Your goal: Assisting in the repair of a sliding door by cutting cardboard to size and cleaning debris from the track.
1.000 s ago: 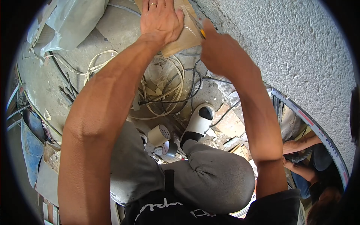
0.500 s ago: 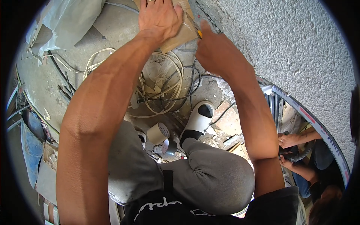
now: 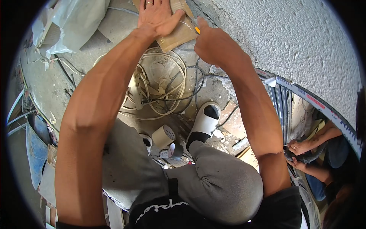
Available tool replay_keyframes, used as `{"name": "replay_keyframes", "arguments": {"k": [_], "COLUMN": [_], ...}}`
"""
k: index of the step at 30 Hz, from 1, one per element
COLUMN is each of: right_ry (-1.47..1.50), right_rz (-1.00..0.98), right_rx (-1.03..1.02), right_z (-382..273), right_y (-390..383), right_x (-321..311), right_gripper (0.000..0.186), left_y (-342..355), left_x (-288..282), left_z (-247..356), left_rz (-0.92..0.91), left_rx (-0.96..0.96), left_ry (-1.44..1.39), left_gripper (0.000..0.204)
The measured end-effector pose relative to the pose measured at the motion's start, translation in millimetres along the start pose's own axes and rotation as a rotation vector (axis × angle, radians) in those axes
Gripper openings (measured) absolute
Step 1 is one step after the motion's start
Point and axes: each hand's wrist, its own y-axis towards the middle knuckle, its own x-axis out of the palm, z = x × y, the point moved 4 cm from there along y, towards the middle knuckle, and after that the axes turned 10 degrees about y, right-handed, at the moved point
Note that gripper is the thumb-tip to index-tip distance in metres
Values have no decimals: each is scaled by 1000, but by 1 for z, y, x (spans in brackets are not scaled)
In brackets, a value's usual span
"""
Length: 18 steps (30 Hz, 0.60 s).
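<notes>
from the view's middle: at seven o'clock, a cream tape roll (image 3: 162,136) sits near a white shoe (image 3: 202,124); toward eleven, coiled pale cable (image 3: 185,71). at one, the right hand (image 3: 214,44) is curled around a yellow-marked knife (image 3: 197,30) by the right edge of brown cardboard (image 3: 176,37). at twelve, the left hand (image 3: 158,18) lies flat on that cardboard, fingers slightly spread.

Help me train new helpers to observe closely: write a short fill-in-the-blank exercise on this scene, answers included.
1. The left hand, spread on the brown cardboard, wears a piece of jewellery: a ____.
2. The right hand holds a yellow-marked tool at the cardboard's ____ edge, as pictured.
3. The slip-on shoe more fully in view is coloured ____.
4. In the picture, the cream tape roll lies to the ____ of that shoe.

Missing words: ring; right; white; left.
</notes>
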Motion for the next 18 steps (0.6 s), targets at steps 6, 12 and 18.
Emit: {"name": "replay_keyframes", "arguments": {"k": [6, 12, 18], "right_ry": [61, 4, -13], "right_rz": [-4, 130, 55], "right_rx": [41, -83, 65], "right_z": [-1, -1, -10], "right_y": [1, 1, 24], "right_x": [-2, -7, -9], "right_gripper": [63, 62, 63], "left_y": [-42, -32, -24], "left_x": [-32, -35, -12], "left_z": [31, 35, 22], "left_rz": [-113, -276, -114], "left_rx": [230, 125, 129], "left_ry": [229, 317, 133], "left_gripper": [120, 118, 117]}}
